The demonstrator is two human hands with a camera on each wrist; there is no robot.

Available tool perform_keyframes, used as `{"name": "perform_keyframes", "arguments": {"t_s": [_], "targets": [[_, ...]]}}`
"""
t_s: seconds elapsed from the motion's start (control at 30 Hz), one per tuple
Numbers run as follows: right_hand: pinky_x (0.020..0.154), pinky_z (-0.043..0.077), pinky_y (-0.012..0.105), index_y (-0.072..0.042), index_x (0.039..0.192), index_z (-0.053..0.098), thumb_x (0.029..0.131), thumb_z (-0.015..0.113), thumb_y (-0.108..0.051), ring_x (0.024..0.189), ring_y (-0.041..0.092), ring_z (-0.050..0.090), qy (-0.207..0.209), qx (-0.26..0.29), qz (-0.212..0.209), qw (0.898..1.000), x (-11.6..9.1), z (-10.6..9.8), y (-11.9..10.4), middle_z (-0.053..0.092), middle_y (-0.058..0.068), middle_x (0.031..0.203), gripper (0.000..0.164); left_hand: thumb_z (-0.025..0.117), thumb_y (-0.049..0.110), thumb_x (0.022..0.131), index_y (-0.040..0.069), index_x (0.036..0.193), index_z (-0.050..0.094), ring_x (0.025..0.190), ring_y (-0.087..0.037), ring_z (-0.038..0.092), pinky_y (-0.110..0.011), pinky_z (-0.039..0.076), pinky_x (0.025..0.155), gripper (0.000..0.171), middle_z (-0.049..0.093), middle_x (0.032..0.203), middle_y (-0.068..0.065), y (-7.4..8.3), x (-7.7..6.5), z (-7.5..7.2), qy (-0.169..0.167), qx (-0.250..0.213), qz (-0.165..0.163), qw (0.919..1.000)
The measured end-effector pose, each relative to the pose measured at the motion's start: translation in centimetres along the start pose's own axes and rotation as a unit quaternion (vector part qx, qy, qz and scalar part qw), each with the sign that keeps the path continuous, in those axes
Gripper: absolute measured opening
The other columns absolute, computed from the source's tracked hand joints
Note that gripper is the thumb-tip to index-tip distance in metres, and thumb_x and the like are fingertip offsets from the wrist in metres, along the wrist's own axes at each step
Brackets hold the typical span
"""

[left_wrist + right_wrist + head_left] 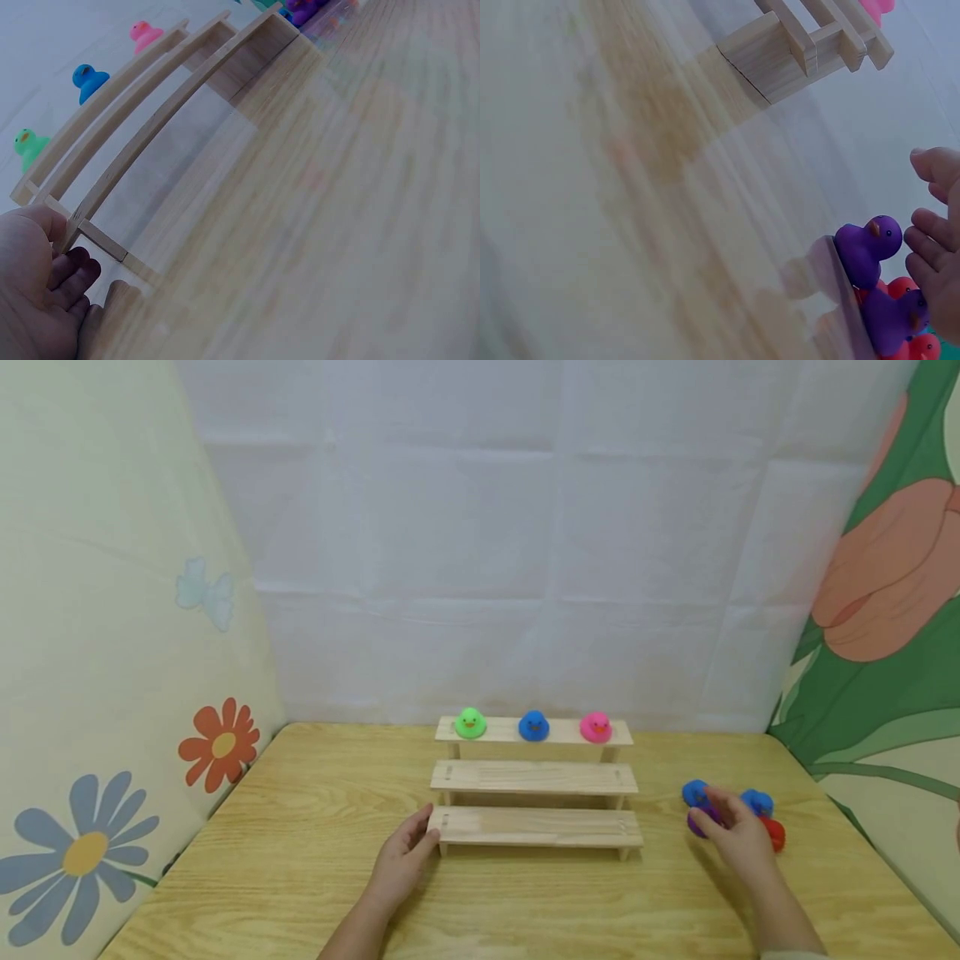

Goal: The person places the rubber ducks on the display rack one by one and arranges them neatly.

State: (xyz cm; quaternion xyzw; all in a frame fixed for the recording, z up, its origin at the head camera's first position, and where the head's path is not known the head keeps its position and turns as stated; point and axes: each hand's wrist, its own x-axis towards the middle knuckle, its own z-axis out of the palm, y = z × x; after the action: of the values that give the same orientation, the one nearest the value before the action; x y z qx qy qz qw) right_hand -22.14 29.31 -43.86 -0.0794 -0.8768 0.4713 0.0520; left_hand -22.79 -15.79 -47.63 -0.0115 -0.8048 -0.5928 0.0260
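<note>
A light wooden three-tier stand (536,825) stands mid-table. My left hand (401,856) grips the left end of its lowest tier, the thumb at the board's edge; in the left wrist view the other fingers (75,281) curl below it. On the top tier sit a green duck (470,724), a blue duck (534,727) and a pink duck (597,727). My right hand (738,839) hovers over a cluster of ducks at the right, holding nothing, fingers loosely bent. Closest to its fingertips is a purple duck (866,251), with another purple duck (892,319) beside it.
In the cluster are also a blue duck (695,792), a second blue duck (757,803) and a red duck (775,833). A white cloth (525,527) hangs behind the wooden table (300,877). Patterned cloths (112,652) flank both sides.
</note>
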Motion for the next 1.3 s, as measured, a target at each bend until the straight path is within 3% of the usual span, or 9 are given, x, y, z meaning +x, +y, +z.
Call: {"name": "perform_keyframes", "arguments": {"t_s": [0.43, 0.67, 1.0, 1.3], "targets": [[0.112, 0.038, 0.055, 0.002, 0.144, 0.041, 0.096, 0.062, -0.024, 0.135, 0.047, 0.041, 0.009, -0.055, -0.012, 0.998, -0.1, 0.3, 0.1, 0.041, 0.030, 0.147, 0.058, 0.053, 0.015, 0.101, -0.003, 0.147, 0.039, 0.136, -0.036, 0.046, -0.049, 0.037, 0.114, 0.051, 0.052, 0.142, -0.023, 0.0, 0.0, -0.1, -0.002, -0.002, -0.001, 1.0000], [0.111, 0.035, 0.059, 0.004, 0.141, 0.044, 0.097, 0.061, -0.026, 0.136, 0.051, 0.036, 0.002, -0.093, -0.025, 0.995, 0.0, 0.5, 0.1, 0.039, 0.034, 0.146, 0.056, 0.052, 0.014, 0.101, -0.004, 0.147, 0.038, 0.137, -0.036, 0.045, -0.050, 0.037, 0.114, 0.051, 0.050, 0.143, -0.024, 0.1, -0.1, -0.1, -0.005, -0.005, -0.002, 1.0000], [0.112, 0.033, 0.061, 0.006, 0.139, 0.046, 0.094, 0.062, -0.021, 0.133, 0.052, 0.039, 0.026, -0.123, -0.043, 0.991, 0.0, 0.9, 0.5, 0.042, 0.036, 0.143, 0.055, 0.052, 0.014, 0.101, -0.004, 0.147, 0.038, 0.137, -0.036, 0.044, -0.049, 0.037, 0.114, 0.051, 0.049, 0.144, -0.024, 0.1, -0.2, -0.1, -0.006, -0.004, 0.000, 1.0000], [0.112, 0.031, 0.063, 0.006, 0.138, 0.047, 0.092, 0.064, -0.020, 0.133, 0.053, 0.038, 0.036, -0.127, -0.037, 0.991, 0.4, 1.2, 1.2, 0.043, 0.037, 0.142, 0.055, 0.052, 0.013, 0.101, -0.004, 0.147, 0.038, 0.136, -0.037, 0.045, -0.048, 0.038, 0.113, 0.051, 0.049, 0.144, -0.025, 0.2, -0.1, -0.1, -0.006, -0.005, 0.001, 1.0000]]}}
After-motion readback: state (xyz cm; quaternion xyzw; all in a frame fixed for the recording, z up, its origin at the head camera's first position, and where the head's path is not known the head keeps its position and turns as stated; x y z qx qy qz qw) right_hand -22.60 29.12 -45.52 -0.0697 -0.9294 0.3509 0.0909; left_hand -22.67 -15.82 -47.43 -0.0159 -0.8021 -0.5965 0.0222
